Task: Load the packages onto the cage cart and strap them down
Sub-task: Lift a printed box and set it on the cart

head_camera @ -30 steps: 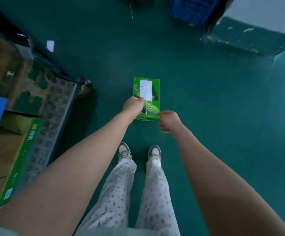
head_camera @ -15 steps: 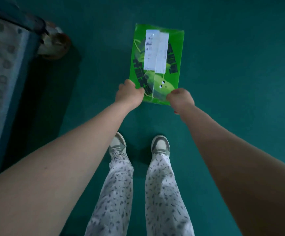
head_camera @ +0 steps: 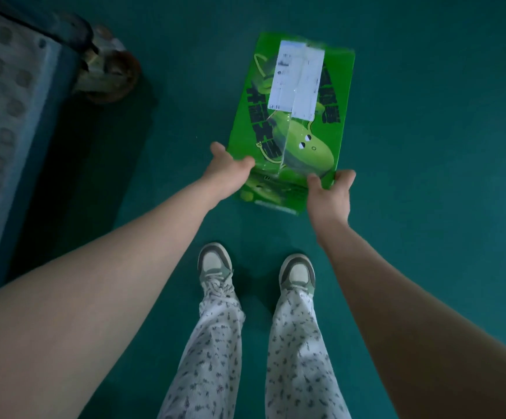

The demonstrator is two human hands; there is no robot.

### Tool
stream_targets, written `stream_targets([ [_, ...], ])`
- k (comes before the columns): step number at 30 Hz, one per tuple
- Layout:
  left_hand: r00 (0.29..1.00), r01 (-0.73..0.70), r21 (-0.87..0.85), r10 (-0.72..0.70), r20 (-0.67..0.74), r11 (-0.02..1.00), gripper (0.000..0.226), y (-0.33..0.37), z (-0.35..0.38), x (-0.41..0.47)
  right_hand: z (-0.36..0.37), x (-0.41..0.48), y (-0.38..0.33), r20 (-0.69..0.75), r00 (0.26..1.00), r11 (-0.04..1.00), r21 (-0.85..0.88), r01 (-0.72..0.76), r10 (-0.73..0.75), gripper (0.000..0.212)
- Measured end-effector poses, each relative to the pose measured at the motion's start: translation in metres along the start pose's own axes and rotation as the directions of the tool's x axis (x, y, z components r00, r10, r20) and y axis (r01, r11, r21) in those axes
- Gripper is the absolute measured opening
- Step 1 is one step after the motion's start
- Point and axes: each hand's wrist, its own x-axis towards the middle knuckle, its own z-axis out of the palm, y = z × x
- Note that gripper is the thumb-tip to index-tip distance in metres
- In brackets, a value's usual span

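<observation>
A green cardboard package point(head_camera: 300, 140) with a white shipping label and clear tape lies lengthwise ahead of my feet, low over the green floor. My left hand point(head_camera: 227, 173) grips its near left corner. My right hand point(head_camera: 330, 193) grips its near right corner, thumb on the top face. The package's near end face shows between my hands. The cage cart's perforated grey deck point(head_camera: 1, 122) with a blue rim runs along the left edge of the view. I cannot tell whether the package rests on the floor or is raised.
A caster wheel point(head_camera: 109, 77) of the cart sticks out at its corner, left of the package. My two shoes point(head_camera: 215, 264) stand just behind the package. Green floor point(head_camera: 442, 176) stretches to the right and ahead.
The package has come nearer and looms larger, and its near end face now shows. My right hand went from beside the package to gripping its near right corner; my left hand stays on the near left corner.
</observation>
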Motion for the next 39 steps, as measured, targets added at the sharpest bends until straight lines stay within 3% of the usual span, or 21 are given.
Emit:
stream_targets([
  [4,0.996,0.041,-0.098,-0.048,-0.069,0.994,0.035,0.003,-0.038,-0.023,0.001,-0.035,-0.033,0.013,1.000,0.999,0.045,0.002,-0.002,0.017],
  [11,0.969,0.047,-0.085,-0.066,-0.238,0.995,0.036,0.012,-0.115,-0.114,-0.003,-0.126,-0.092,0.096,0.995,0.997,0.071,-0.032,0.025,0.014],
  [22,0.836,-0.037,-0.433,-0.209,-0.507,0.901,0.048,-0.011,-0.233,-0.313,-0.014,-0.311,-0.204,0.286,0.923,0.964,0.011,0.265,-0.257,0.017],
  [26,0.757,-0.099,-0.618,-0.344,-0.555,0.780,0.053,-0.040,-0.257,-0.380,-0.017,-0.390,-0.229,0.380,0.862,0.915,-0.085,0.394,-0.336,0.021],
  [28,0.714,-0.132,-0.679,-0.406,-0.570,0.722,0.048,-0.052,-0.268,-0.407,-0.010,-0.422,-0.243,0.417,0.830,0.875,-0.142,0.463,-0.371,0.037],
  [32,0.614,-0.158,-0.709,-0.494,-0.616,0.687,0.045,-0.076,-0.301,-0.470,0.006,-0.495,-0.265,0.529,0.755,0.786,-0.238,0.570,-0.388,0.052],
  [39,0.497,-0.287,-0.776,-0.605,-0.622,0.562,0.051,-0.154,-0.371,-0.540,0.052,-0.624,-0.279,0.698,0.530,0.603,-0.176,0.778,-0.481,0.068],
])
